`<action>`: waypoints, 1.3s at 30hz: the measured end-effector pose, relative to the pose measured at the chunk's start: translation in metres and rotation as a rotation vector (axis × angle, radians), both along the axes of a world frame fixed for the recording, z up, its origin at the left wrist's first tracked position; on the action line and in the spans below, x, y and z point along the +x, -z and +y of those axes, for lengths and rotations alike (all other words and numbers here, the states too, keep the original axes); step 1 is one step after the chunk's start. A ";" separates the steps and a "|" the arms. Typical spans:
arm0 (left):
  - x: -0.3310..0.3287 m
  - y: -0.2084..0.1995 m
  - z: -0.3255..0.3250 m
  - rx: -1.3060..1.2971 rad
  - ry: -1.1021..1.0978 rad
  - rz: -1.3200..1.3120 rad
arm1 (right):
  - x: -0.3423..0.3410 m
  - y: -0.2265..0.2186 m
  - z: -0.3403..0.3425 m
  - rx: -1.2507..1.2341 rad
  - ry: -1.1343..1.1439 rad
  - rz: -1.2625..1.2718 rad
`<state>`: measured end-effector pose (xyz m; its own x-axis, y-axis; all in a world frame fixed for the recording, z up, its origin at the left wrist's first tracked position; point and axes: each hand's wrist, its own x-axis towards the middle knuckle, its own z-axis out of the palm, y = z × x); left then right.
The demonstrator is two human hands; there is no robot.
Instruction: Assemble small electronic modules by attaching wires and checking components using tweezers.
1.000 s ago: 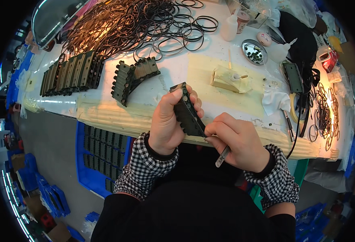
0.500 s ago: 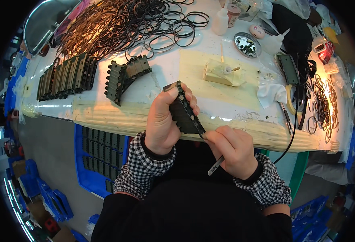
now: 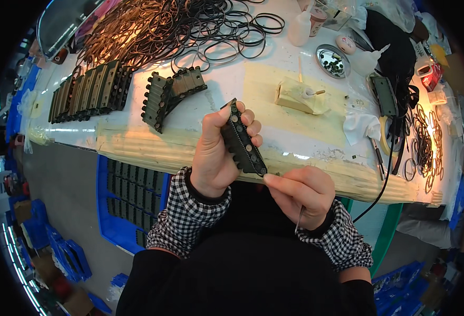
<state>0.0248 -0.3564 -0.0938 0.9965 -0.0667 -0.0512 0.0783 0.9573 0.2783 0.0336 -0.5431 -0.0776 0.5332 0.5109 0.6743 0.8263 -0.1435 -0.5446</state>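
My left hand (image 3: 215, 150) is wrapped round a dark green ribbed block (image 3: 235, 150), held tilted above the table's front edge. A black toothed belt and a row of round discs run along the side of the block facing right. At the block's lower end, the thumb and fingertips of my right hand (image 3: 305, 192) are pinched together, very close to its corner. A slim metal tool, apparently tweezers (image 3: 299, 220), is tucked in my right hand and sticks out below the palm; its tip is hidden.
Two similar blocks (image 3: 158, 100) lean together left of my hands, beside a row of several more (image 3: 92, 92). Black belts (image 3: 189, 31) heap at the back. A taped block (image 3: 295, 96) and a round dish of small parts (image 3: 332, 60) lie rightward. A blue crate (image 3: 105, 210) stands below.
My right hand has turned, so the tweezers now show edge-on and point more downward. The block has rolled slightly, showing more of its disc-lined side. The view has shifted a little.
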 end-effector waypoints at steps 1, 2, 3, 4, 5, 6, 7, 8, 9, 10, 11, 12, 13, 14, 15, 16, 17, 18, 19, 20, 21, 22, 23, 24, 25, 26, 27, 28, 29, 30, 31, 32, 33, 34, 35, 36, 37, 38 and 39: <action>0.000 0.000 0.000 -0.004 0.007 0.002 | 0.000 -0.001 0.001 0.008 0.011 0.010; 0.000 0.000 0.000 -0.008 0.014 0.004 | -0.001 -0.002 0.003 0.020 0.041 0.034; -0.001 -0.001 0.000 -0.018 0.015 0.007 | -0.002 -0.003 0.005 0.032 0.072 0.057; -0.001 -0.002 0.000 -0.028 0.016 0.010 | -0.002 -0.003 0.007 0.044 0.102 0.081; -0.001 -0.002 0.000 -0.038 0.017 0.013 | -0.002 -0.002 0.008 0.030 0.099 0.067; -0.001 -0.003 0.000 -0.043 0.020 0.012 | -0.002 -0.002 0.008 0.017 0.095 0.053; -0.001 -0.003 0.000 -0.048 0.022 0.011 | -0.001 -0.002 0.009 0.004 0.091 0.038; 0.000 -0.003 0.000 -0.054 0.025 0.009 | -0.001 -0.003 0.010 0.002 0.101 0.008; 0.000 -0.002 0.000 -0.044 0.023 0.009 | 0.000 -0.005 0.011 0.000 0.111 -0.022; 0.000 -0.002 0.000 -0.034 0.021 0.008 | 0.000 -0.005 0.012 -0.001 0.121 -0.052; 0.000 -0.001 0.000 -0.024 0.020 0.007 | 0.000 -0.005 0.012 -0.009 0.127 -0.065; 0.000 -0.001 0.000 -0.031 0.023 0.007 | 0.001 -0.005 0.013 -0.016 0.133 -0.079; 0.000 -0.001 0.001 -0.038 0.025 0.008 | 0.001 -0.004 0.014 -0.024 0.140 -0.093; 0.000 -0.001 0.001 -0.044 0.028 0.009 | 0.000 -0.002 0.014 -0.030 0.148 -0.126; 0.000 -0.001 0.001 -0.059 0.035 0.011 | 0.000 0.000 0.014 -0.038 0.155 -0.160; 0.000 0.000 0.002 -0.074 0.042 0.012 | 0.000 0.001 0.015 -0.046 0.163 -0.194; 0.000 0.000 0.002 -0.088 0.048 0.014 | 0.000 0.001 0.015 -0.046 0.162 -0.198; 0.000 0.000 0.003 -0.103 0.059 0.003 | 0.001 0.000 0.015 -0.045 0.161 -0.202; 0.000 0.001 0.004 -0.117 0.069 -0.008 | 0.001 -0.001 0.015 -0.044 0.160 -0.205; 0.000 0.001 0.005 -0.131 0.079 -0.019 | 0.000 -0.004 0.015 -0.052 0.164 -0.182; 0.000 0.001 0.005 -0.133 0.082 -0.027 | -0.001 -0.008 0.015 -0.059 0.169 -0.160; 0.000 0.002 0.005 -0.136 0.085 -0.035 | -0.002 -0.011 0.015 -0.066 0.174 -0.138; -0.001 0.002 0.006 -0.138 0.088 -0.043 | -0.003 -0.011 0.015 -0.055 0.176 -0.128; -0.001 0.001 0.004 -0.104 0.059 -0.020 | -0.003 -0.010 0.015 -0.044 0.181 -0.120; -0.003 -0.002 0.001 -0.070 0.030 0.003 | -0.002 -0.010 0.015 -0.033 0.187 -0.112; -0.004 -0.003 -0.001 -0.036 0.001 0.025 | -0.001 -0.009 0.016 -0.023 0.191 -0.089; -0.005 -0.003 -0.002 -0.043 0.000 0.002 | -0.001 -0.009 0.016 -0.013 0.191 -0.064; -0.007 -0.004 -0.003 -0.050 -0.001 -0.021 | -0.001 -0.009 0.017 -0.004 0.191 -0.039; -0.007 -0.004 -0.003 -0.057 -0.002 -0.045 | -0.002 -0.009 0.016 -0.002 0.189 -0.051; -0.006 -0.004 -0.003 -0.089 0.002 -0.074 | -0.002 -0.009 0.016 -0.001 0.190 -0.064; -0.005 -0.003 -0.004 -0.121 0.005 -0.104 | -0.003 -0.009 0.015 -0.001 0.189 -0.076; -0.005 -0.003 -0.004 -0.153 0.009 -0.134 | -0.003 -0.010 0.015 -0.001 0.195 -0.092; -0.005 -0.003 -0.005 -0.135 -0.012 -0.128 | -0.004 -0.011 0.016 -0.001 0.201 -0.107; -0.005 -0.004 -0.006 -0.117 -0.034 -0.122 | -0.004 -0.011 0.016 0.000 0.206 -0.122; -0.006 -0.006 -0.008 -0.098 -0.056 -0.117 | -0.004 -0.011 0.017 -0.005 0.226 -0.126; -0.007 -0.009 -0.010 -0.040 -0.089 -0.106 | -0.004 -0.010 0.018 -0.011 0.248 -0.130; -0.009 -0.012 -0.012 0.019 -0.122 -0.096 | -0.004 -0.010 0.018 -0.017 0.269 -0.134; -0.010 -0.013 -0.014 0.077 -0.155 -0.086 | -0.004 -0.009 0.018 -0.020 0.271 -0.117; -0.010 -0.013 -0.013 0.092 -0.160 -0.101 | -0.005 -0.008 0.018 -0.021 0.271 -0.100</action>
<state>0.0145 -0.3699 -0.0806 0.9944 0.0929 0.0510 -0.1052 0.9254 0.3642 0.0291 -0.5248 -0.0693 0.5840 0.3727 0.7212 0.8054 -0.3770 -0.4573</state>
